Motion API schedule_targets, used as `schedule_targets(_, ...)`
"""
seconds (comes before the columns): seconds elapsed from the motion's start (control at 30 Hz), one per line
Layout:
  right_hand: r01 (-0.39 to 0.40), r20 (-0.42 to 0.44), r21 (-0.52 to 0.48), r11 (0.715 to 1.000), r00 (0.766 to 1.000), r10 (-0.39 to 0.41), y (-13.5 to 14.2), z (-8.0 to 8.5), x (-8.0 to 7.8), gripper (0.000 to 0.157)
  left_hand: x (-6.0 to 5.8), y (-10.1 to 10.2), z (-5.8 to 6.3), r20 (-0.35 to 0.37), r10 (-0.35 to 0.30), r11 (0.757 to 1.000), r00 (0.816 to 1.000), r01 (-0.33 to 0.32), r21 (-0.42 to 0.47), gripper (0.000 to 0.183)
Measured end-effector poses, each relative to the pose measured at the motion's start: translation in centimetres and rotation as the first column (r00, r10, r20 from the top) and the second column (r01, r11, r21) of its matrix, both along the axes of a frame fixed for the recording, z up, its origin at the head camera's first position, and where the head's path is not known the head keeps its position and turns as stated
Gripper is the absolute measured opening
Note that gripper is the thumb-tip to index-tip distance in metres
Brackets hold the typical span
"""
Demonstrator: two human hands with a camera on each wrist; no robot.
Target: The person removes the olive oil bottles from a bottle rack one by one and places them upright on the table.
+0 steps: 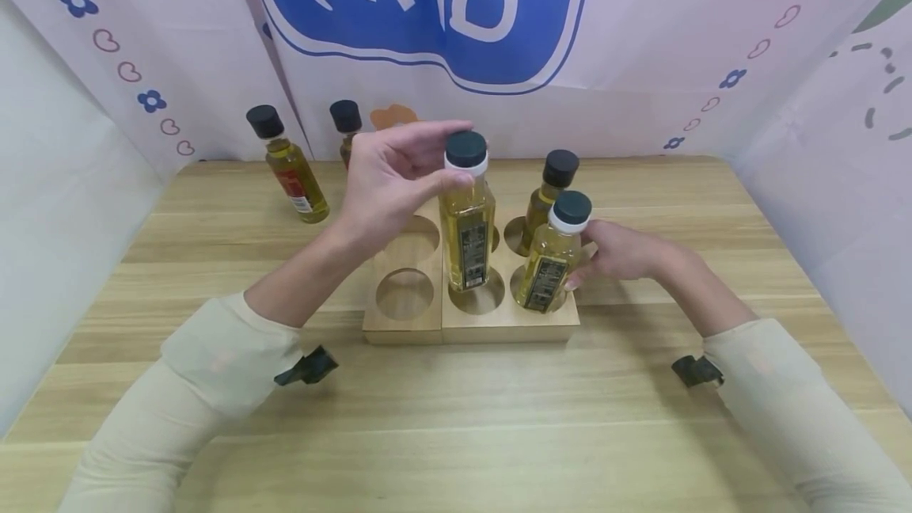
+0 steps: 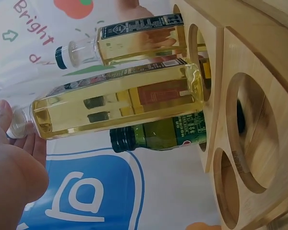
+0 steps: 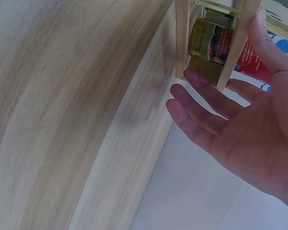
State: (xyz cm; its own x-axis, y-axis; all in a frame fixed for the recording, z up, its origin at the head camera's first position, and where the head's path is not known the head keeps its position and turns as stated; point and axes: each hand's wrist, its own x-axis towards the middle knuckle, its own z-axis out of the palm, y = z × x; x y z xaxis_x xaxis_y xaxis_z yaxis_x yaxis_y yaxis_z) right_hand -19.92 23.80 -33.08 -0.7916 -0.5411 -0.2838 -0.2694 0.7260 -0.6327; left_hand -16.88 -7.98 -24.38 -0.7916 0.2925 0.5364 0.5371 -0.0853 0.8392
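Observation:
My left hand grips a square clear bottle of yellow oil at its neck, just below the dark green cap. The bottle's base is right at the front middle hole of a wooden rack. A matching oil bottle leans slightly in the front right hole. Beside it, my right hand is at the rack's right side, thumb near the top board. The right wrist view shows this hand with its fingers spread and loosely bent.
A black-capped bottle stands in the rack's back right hole, and a green bottle sits behind the held one. A separate section with two holes adjoins on the left. Two more bottles, one red-labelled, the other black-capped, stand behind left.

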Motion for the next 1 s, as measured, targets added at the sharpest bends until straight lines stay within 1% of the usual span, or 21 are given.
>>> schedule_targets(0.1, -0.005, -0.002, -0.008, 1.000, 1.000, 0.005, 0.1, -0.1, 0.0, 0.073, 0.0, 0.0, 0.1, -0.007, 0.014, 1.000, 1.000, -0.014, 0.008, 0.042)
schedule_targets(0.23, -0.015, -0.004, -0.023, 1.000, 1.000, 0.015, 0.1, -0.2, -0.1, 0.072, -0.1, 0.0, 0.3, -0.016, 0.057, 0.998, 0.998, -0.056, 0.018, 0.042)
schedule_targets(0.33, -0.019, -0.003, -0.029, 0.999, 1.000, 0.019, 0.2, -0.3, -0.1, 0.071, -0.3, 0.0, 0.4, -0.016, 0.080, 0.996, 0.997, -0.079, 0.045, 0.041)
schedule_targets(0.47, -0.018, 0.001, -0.030, 0.999, 1.000, 0.018, 0.2, -0.3, -0.2, 0.071, -0.7, -0.1, 0.6, -0.006, 0.097, 0.991, 0.995, -0.096, 0.096, 0.041)
schedule_targets(0.63, -0.011, -0.002, -0.015, 1.000, 1.000, 0.011, 0.1, -0.2, -0.2, 0.073, -1.3, -0.4, 0.7, 0.007, 0.127, 0.983, 0.992, -0.127, 0.134, 0.041)
schedule_targets(0.83, -0.012, -0.003, -0.010, 1.000, 1.000, 0.012, 0.1, -0.2, -0.2, 0.074, -1.9, -0.9, 0.7, 0.004, 0.190, 0.972, 0.982, -0.189, 0.137, 0.041)
schedule_targets(0.9, -0.013, -0.004, -0.013, 1.000, 1.000, 0.013, 0.1, -0.2, -0.2, 0.074, -2.1, -1.0, 0.6, 0.012, 0.206, 0.968, 0.978, -0.205, 0.144, 0.041)
schedule_targets(1.0, -0.014, -0.002, -0.021, 1.000, 1.000, 0.014, 0.1, -0.2, -0.1, 0.073, -2.4, -1.1, 0.6, 0.049, 0.220, 0.961, 0.974, -0.225, 0.162, 0.041)
